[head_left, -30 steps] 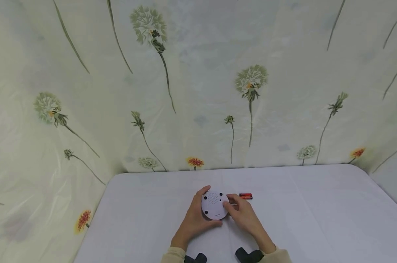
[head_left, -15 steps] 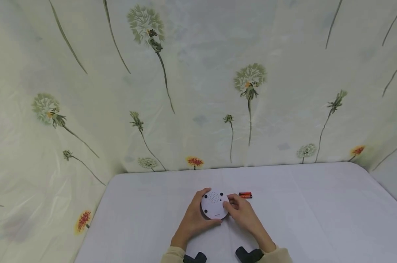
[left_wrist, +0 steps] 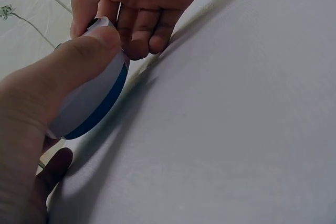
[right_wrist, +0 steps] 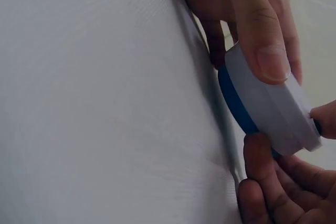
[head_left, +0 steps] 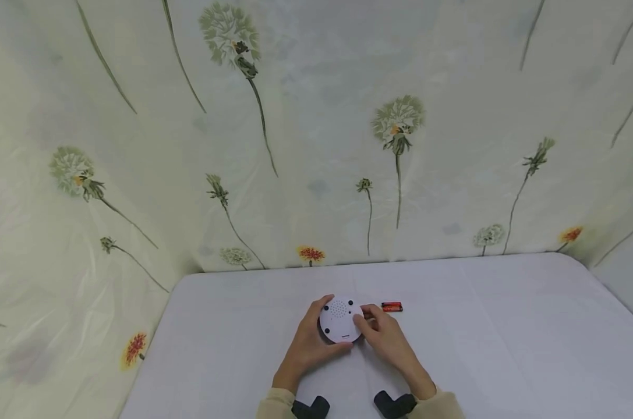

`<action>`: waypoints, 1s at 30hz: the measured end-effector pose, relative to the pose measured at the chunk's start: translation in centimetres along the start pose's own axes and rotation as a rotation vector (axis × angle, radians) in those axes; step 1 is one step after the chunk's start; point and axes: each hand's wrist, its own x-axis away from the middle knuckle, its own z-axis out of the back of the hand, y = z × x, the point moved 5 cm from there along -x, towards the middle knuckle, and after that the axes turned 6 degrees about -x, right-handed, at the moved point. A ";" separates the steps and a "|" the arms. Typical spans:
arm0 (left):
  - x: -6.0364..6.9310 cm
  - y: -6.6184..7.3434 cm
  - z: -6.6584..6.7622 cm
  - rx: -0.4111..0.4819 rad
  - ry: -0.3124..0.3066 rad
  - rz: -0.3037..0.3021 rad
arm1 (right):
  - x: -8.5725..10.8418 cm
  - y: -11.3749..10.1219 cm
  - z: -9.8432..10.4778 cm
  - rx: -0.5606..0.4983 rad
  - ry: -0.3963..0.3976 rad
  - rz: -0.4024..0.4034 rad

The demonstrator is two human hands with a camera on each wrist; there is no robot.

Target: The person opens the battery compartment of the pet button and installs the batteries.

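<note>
The disc [head_left: 342, 324] is held between both hands. It is gripped by the left hand [head_left: 308, 347], the thumb laid on its near edge and the fingers curled round its far one; by this wide span it seems to be kept steady, dotted face up. Opposite, the edge is pinched narrowly by the right hand [head_left: 388, 340], thumb on the face, a fingertip at the blue band [right_wrist: 234, 100]; such a hold probably serves for small, controlled movement. The batteries [head_left: 392, 306] are placed just beyond the right fingers, apparently for easy reach. The disc is round and shallow, its smooth white shell probably plastic; small holes [head_left: 339, 308], a slit [head_left: 345, 336] and black feet [head_left: 326, 308] are set in the face. Around the fingers, white cloth [head_left: 478, 337] is spread, faintly creased.
</note>
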 end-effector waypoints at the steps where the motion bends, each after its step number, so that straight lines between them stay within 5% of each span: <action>1: 0.0 0.0 0.0 -0.005 -0.003 0.001 | 0.0 0.0 0.0 0.005 -0.001 0.003; 13: 0.0 -0.4 -0.4 -0.072 -0.046 0.015 | 0.3 0.2 0.4 0.086 0.016 0.073; 21: -0.2 -0.4 -0.4 0.020 -0.052 0.022 | 0.4 0.3 0.5 0.090 -0.002 0.094; 26: -0.3 -0.4 -0.3 0.032 -0.056 0.050 | 0.4 -0.3 0.8 0.142 0.047 0.217; 30: -0.5 -0.4 -0.2 -0.008 -0.054 0.041 | 0.5 -1.4 0.9 0.251 0.084 0.403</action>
